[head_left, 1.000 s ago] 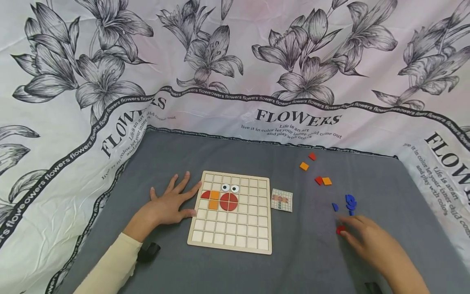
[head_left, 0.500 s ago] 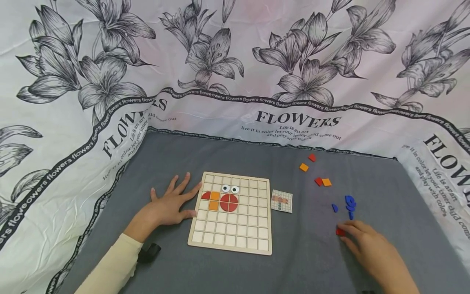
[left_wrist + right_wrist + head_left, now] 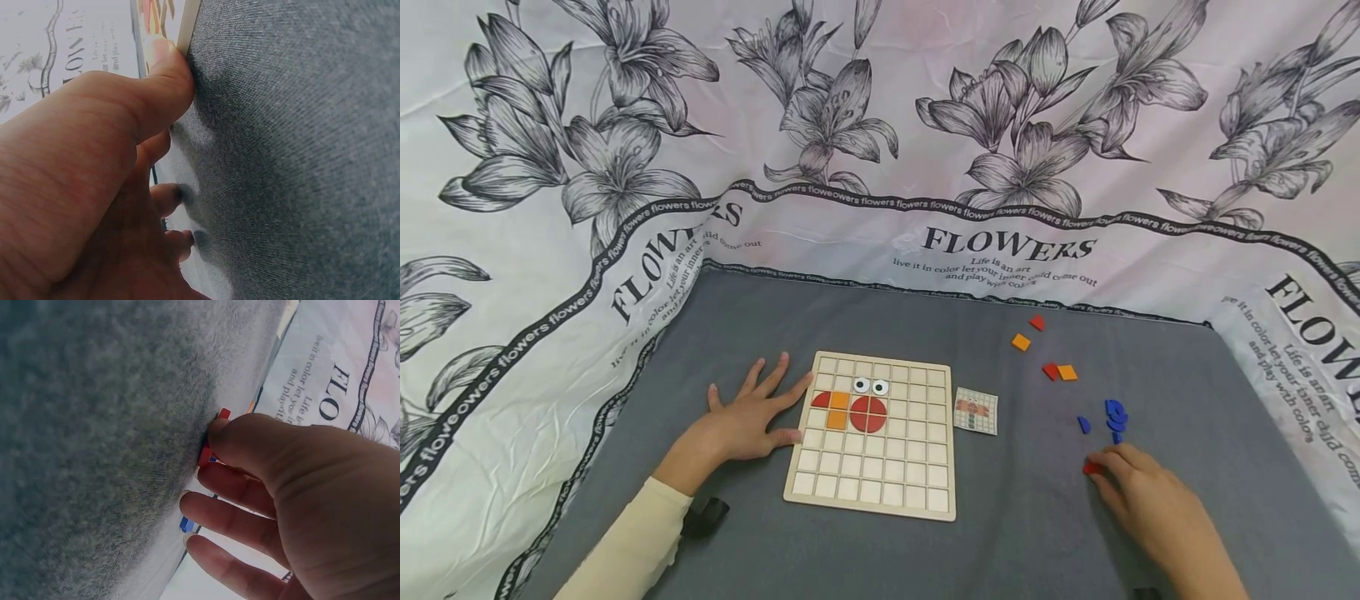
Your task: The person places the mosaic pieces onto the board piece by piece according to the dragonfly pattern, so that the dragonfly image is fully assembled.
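My left hand [image 3: 741,421] lies with fingers spread at the left edge of the wooden grid board [image 3: 880,496], index finger and thumb right at its rim. On the board are two googly-eye pieces [image 3: 870,386], a red disc of quarter pieces [image 3: 867,414], orange squares [image 3: 837,410] and a red curved piece [image 3: 821,400]. My right hand [image 3: 1150,492] pinches a red piece [image 3: 205,454] between thumb and index finger, close to the cloth. The fingers partly hide its shape. Just beyond that hand lie several blue pieces [image 3: 1116,414] and a blue half-round piece [image 3: 1084,425].
A small pattern card [image 3: 976,410] lies beside the board's right edge. Farther back are orange squares [image 3: 1021,342] and red pieces [image 3: 1037,322]. Grey cloth [image 3: 1000,517] covers the table, and a flower-printed curtain [image 3: 880,242] stands around its back and sides.
My right hand has closed thumb and fingers on the red piece, and the piece has shifted slightly toward the left. My left hand and the board stay in place.
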The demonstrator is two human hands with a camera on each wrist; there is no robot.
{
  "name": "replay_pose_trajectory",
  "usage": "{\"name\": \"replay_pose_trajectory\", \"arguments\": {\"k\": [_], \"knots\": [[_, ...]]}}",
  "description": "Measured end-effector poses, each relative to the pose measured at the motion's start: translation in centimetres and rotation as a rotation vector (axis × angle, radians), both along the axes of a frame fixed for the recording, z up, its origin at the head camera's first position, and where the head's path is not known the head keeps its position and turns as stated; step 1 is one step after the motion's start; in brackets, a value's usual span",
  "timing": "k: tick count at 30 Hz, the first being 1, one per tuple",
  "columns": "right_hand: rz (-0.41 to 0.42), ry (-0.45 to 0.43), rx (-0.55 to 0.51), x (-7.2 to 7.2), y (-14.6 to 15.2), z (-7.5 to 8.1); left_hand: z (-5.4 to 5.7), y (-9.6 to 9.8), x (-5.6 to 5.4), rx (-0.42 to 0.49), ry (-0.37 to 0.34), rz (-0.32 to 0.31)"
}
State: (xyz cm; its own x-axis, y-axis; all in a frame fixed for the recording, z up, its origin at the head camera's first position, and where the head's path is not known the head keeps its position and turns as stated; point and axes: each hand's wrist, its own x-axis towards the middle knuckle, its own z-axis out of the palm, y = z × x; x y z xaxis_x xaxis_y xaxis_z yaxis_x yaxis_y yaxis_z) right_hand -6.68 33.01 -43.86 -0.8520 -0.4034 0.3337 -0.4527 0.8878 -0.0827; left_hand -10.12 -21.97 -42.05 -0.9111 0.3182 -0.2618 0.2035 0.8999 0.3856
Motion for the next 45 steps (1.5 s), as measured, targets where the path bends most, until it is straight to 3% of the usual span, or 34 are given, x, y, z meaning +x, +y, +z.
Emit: {"name": "replay_pose_trajectory", "arguments": {"k": [5,14,28,40,45], "knots": [[0.015,0.026,-0.033,-0.4,0.4,-0.2,-0.1,0.0,-0.1,0.001,0.011,-0.003],[0.007,-0.027,-0.072,-1.1,0.8,-0.9,0.0,0.0,0.0,0.007,0.014,-0.005],[0.077,0.05,-0.087,-1.6,1.1,-1.5,-0.3,-0.3,0.1,0.012,0.01,0.0],[0.048,-0.073,-0.093,-1.5,-1.6,0.4,-0.3,-0.3,0.0,0.001,0.01,-0.002],[0.097,-0.098,-0.092,-2.0,-3.9,1.5,-0.3,-0.3,-0.1,0.002,0.011,-0.002]]}}
